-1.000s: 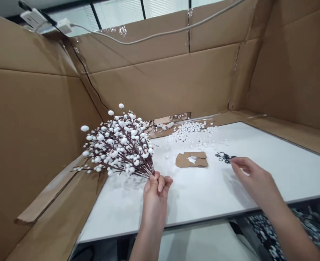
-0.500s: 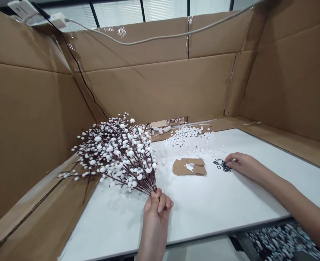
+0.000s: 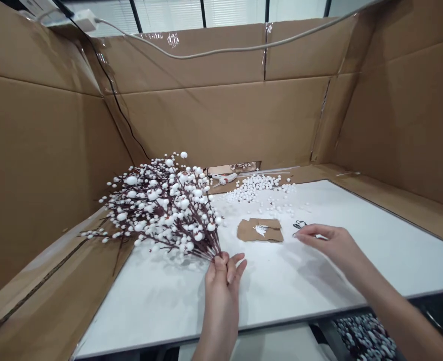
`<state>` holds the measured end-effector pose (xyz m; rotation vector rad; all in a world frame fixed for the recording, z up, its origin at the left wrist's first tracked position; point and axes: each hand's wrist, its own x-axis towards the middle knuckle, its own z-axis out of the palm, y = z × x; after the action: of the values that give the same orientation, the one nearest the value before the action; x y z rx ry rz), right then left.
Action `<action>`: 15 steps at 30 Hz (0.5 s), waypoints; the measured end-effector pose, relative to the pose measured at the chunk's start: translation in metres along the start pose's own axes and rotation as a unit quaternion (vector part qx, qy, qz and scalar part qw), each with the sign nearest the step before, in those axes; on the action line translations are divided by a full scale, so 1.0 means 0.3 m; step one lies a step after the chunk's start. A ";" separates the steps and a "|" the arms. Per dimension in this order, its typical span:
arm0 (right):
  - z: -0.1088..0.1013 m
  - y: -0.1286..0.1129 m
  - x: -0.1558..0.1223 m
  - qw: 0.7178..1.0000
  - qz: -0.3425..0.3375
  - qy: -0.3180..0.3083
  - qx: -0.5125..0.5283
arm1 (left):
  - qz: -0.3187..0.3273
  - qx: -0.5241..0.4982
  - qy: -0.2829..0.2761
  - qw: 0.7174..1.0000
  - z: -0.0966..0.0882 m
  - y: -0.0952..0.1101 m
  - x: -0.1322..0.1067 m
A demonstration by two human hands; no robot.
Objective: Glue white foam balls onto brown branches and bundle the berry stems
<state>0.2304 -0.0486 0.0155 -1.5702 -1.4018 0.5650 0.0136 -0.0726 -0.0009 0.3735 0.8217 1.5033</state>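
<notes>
My left hand (image 3: 223,281) is closed around the gathered stem ends of a bunch of artificial berry branches (image 3: 176,205), dark brown stems dotted with white balls of several sizes. The bunch leans to the left over the table. To the right, my right hand (image 3: 324,240) is raised off the surface, thumb and index finger pinched together. A thin dark edge shows at its fingertips, seemingly a black rubber band. Behind these fingers lie small black rubber bands (image 3: 299,223), most of them hidden by the hand.
A torn cardboard piece (image 3: 249,230) with white glue-like strands lies mid-table. Loose white balls (image 3: 257,186) are heaped at the back beside a glue gun (image 3: 225,178). Cardboard walls (image 3: 214,120) surround the white board (image 3: 161,311). A bin of dark and white berries (image 3: 368,336) stands below the front edge.
My right hand has lifted from the rubber bands and moved left toward the bunch. My left hand has shifted slightly right and up with the branches, its outer fingers loosening.
</notes>
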 end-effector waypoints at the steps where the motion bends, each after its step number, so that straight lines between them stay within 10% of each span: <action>1: 0.045 -0.024 -0.032 0.999 -0.017 -0.023 0.031 | 0.001 -0.010 -0.011 1.000 0.018 -0.005 -0.008; 7: 0.269 -0.093 -0.185 0.990 -0.080 -0.005 0.115 | 0.030 -0.056 0.002 0.998 0.092 -0.030 -0.030; 15: 0.322 -0.080 -0.247 0.981 -0.180 0.046 0.057 | 0.036 -0.061 0.001 0.997 0.095 -0.024 -0.026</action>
<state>0.1205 -0.0883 -0.0263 -1.1980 -1.5099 0.3419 0.0392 -0.0732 0.0157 0.3141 0.7196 1.6135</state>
